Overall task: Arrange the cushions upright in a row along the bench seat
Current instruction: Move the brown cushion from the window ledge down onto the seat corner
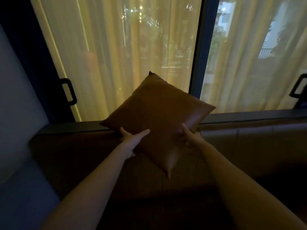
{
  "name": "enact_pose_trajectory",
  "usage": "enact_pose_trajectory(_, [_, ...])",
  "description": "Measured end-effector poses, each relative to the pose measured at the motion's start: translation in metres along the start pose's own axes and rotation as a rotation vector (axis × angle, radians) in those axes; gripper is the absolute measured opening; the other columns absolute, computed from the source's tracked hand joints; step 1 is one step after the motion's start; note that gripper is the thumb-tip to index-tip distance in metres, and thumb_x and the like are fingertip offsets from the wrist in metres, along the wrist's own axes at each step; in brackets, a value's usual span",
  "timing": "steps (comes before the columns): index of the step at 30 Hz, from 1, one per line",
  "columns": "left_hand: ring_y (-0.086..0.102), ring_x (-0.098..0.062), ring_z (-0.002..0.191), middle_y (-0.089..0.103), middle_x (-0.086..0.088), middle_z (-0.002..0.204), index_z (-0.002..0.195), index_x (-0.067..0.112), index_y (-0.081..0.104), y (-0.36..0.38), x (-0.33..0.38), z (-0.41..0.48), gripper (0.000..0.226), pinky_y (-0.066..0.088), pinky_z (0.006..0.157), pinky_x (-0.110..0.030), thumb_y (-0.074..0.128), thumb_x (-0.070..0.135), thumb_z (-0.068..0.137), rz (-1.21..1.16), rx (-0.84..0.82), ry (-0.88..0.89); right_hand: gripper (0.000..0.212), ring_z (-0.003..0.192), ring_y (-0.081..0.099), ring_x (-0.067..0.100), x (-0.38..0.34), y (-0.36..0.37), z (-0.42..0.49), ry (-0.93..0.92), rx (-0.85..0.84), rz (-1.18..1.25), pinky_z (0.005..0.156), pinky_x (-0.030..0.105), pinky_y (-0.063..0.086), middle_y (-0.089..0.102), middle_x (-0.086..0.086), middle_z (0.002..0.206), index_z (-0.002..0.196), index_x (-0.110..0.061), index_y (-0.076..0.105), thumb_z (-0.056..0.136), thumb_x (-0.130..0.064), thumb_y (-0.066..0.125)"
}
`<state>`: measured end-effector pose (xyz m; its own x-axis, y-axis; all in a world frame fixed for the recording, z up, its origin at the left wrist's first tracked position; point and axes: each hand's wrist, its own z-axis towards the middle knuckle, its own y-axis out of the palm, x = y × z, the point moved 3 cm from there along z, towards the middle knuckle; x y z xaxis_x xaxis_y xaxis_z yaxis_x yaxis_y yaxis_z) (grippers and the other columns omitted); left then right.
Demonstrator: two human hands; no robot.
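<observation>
A brown leather-look cushion point(157, 113) is held up in front of the window, turned on a corner like a diamond, its lowest corner pointing down over the dark bench seat point(149, 196). My left hand point(131, 138) grips its lower left edge, with fingers spread across the front face. My right hand point(191, 136) grips the lower right edge. The padded bench backrest point(249, 138) runs below the window sill. No other cushion is visible.
Sheer yellow curtains hang behind the glass of a dark-framed window point(197, 63). Black window handles sit at the left point(69, 92) and at the right edge point(299, 90). A pale wall point(16, 105) closes off the bench's left end.
</observation>
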<state>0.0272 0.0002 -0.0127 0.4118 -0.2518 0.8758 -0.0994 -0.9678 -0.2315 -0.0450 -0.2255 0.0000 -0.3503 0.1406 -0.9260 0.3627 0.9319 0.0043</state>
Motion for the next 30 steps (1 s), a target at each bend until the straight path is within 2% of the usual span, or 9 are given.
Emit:
enact_pose_trajectory(4, [0.041,-0.049,0.134,0.025,-0.021,0.158,0.153,0.029,-0.013,0.012,-0.008,0.02,0.141,0.045,0.096,-0.065,0.085,0.055,0.055,-0.072,-0.031,-0.032,0.082,0.133,0.045,0.036,0.009,0.004,0.02,-0.007,0.028,0.023,0.097,0.05,0.04,0.045,0.014,0.147,0.148,-0.011,0.03,0.085,-0.05,0.064])
enact_pose_trajectory(7, [0.028,-0.048,0.141,0.02,-0.015,0.159,0.15,0.042,-0.019,0.018,-0.014,0.028,0.163,0.044,0.093,-0.07,0.095,0.046,0.033,-0.231,-0.048,-0.081,0.102,0.136,0.042,0.038,0.018,0.007,0.036,0.012,0.065,0.091,0.105,0.056,0.036,0.041,0.014,0.151,0.152,-0.011,0.023,0.074,-0.054,0.074])
enact_pose_trajectory(10, [0.024,-0.046,0.143,0.023,-0.011,0.157,0.15,0.044,-0.005,0.022,-0.017,0.039,0.173,0.045,0.085,-0.074,0.096,0.043,0.01,-0.374,-0.063,-0.07,0.117,0.137,0.039,0.041,0.026,0.01,0.051,0.047,0.092,0.183,0.104,0.064,0.033,0.037,0.013,0.152,0.153,-0.019,0.017,0.062,-0.055,0.082])
enact_pose_trajectory(13, [0.026,-0.044,0.142,0.031,-0.008,0.154,0.151,0.042,0.011,0.024,-0.022,0.049,0.162,0.043,0.081,-0.077,0.1,0.036,0.016,-0.451,-0.131,-0.065,0.135,0.135,0.041,0.04,0.031,0.012,0.062,0.033,0.116,0.254,0.106,0.064,0.036,0.04,0.012,0.151,0.153,-0.021,0.018,0.044,-0.058,0.088])
enact_pose_trajectory(18, [0.033,-0.045,0.139,0.037,-0.012,0.151,0.151,0.027,0.026,0.022,-0.023,0.048,0.147,0.05,0.077,-0.071,0.099,0.028,0.023,-0.448,-0.105,-0.103,0.106,0.129,0.05,0.036,0.033,0.006,0.064,0.049,0.121,0.236,0.105,0.055,0.043,0.051,0.012,0.141,0.144,-0.006,0.036,0.06,-0.046,0.087])
enact_pose_trajectory(20, [0.036,-0.044,0.137,0.038,-0.013,0.15,0.151,0.019,0.026,0.02,-0.019,0.04,0.131,0.055,0.076,-0.061,0.097,0.024,0.041,-0.429,-0.053,-0.104,0.102,0.127,0.052,0.035,0.03,0.005,0.062,0.042,0.119,0.232,0.105,0.051,0.044,0.052,0.013,0.139,0.142,-0.002,0.039,0.062,-0.044,0.087])
enact_pose_trajectory(22, [0.041,-0.043,0.134,0.041,-0.015,0.148,0.149,0.016,0.028,0.019,-0.018,0.034,0.131,0.053,0.081,-0.063,0.095,0.024,0.038,-0.436,-0.01,-0.104,0.1,0.126,0.052,0.035,0.028,0.004,0.055,0.041,0.102,0.233,0.105,0.051,0.045,0.053,0.012,0.137,0.14,-0.001,0.04,0.062,-0.042,0.087])
enact_pose_trajectory(24, [0.043,-0.043,0.132,0.043,-0.015,0.147,0.148,0.016,0.03,0.019,-0.021,0.024,0.133,0.051,0.085,-0.067,0.096,0.025,0.033,-0.459,0.026,-0.097,0.106,0.126,0.053,0.036,0.029,0.0,0.049,0.031,0.086,0.247,0.104,0.054,0.045,0.053,0.012,0.137,0.142,-0.003,0.038,0.058,-0.042,0.089])
enact_pose_trajectory(30, [0.042,-0.04,0.134,0.042,-0.013,0.148,0.149,0.016,0.029,0.02,-0.046,-0.012,0.114,0.049,0.092,-0.062,0.093,0.017,0.055,-0.492,0.126,-0.049,0.141,0.124,0.054,0.035,0.056,-0.012,0.027,-0.026,0.046,0.249,0.096,0.064,0.046,0.053,0.007,0.138,0.146,-0.024,0.034,0.023,-0.057,0.095])
